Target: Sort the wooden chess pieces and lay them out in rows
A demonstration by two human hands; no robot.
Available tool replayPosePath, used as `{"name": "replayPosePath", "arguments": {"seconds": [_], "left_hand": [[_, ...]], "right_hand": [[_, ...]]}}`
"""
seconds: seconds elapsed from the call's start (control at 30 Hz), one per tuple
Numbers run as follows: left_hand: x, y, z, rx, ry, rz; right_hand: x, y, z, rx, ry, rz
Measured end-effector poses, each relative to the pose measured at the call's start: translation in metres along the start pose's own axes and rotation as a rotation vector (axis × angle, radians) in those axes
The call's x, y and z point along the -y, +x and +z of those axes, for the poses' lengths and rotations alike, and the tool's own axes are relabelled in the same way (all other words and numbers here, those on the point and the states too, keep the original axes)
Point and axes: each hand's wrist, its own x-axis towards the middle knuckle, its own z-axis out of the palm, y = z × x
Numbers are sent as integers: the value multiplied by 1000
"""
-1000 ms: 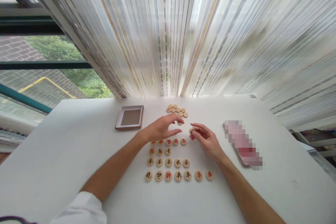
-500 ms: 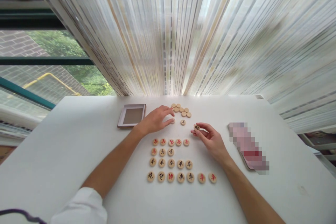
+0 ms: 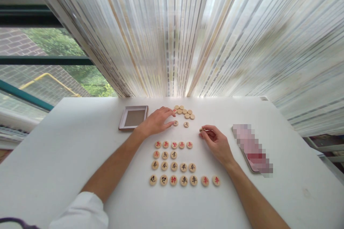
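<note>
My right hand [image 3: 216, 141] pinches a wooden Chinese chess piece [image 3: 201, 130] between thumb and fingers, turned almost edge-on, just above the table. My left hand [image 3: 158, 121] is open over the table, thumb and fingers apart. Its thumb tip is right beside a black-marked piece [image 3: 176, 123], and I cannot tell whether they touch. A second black-marked piece [image 3: 186, 124] lies a little to the right. Behind them are several blank-side-up pieces [image 3: 184, 111]. A red-marked piece [image 3: 174, 111] by my left fingertips is partly hidden.
Closer to me lie rows of face-up pieces: red ones [image 3: 174, 145], a short mixed row [image 3: 165, 155], black ones [image 3: 174, 166] and a longer front row [image 3: 184, 180]. A shallow open box [image 3: 134, 117] stands at left. A pixelated pink object [image 3: 251, 150] lies right. Blinds [image 3: 172, 43] hang behind.
The piece in my right hand has tilted, so its marked face no longer shows clearly. My left fingers have shifted slightly, uncovering more of the red-marked piece and the black-marked one by the thumb.
</note>
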Motion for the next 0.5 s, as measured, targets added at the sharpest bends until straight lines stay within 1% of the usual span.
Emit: {"name": "replayPosePath", "arguments": {"seconds": [0.2,0.37,0.5], "left_hand": [[-6,11,2,4,-28,11],[-8,31,3,47,-21,6],[-11,37,5,52,-39,21]], "right_hand": [[1,1,0,-20,0,-47],[0,2,0,-31,9,-37],[-2,2,0,-30,12,-30]]}}
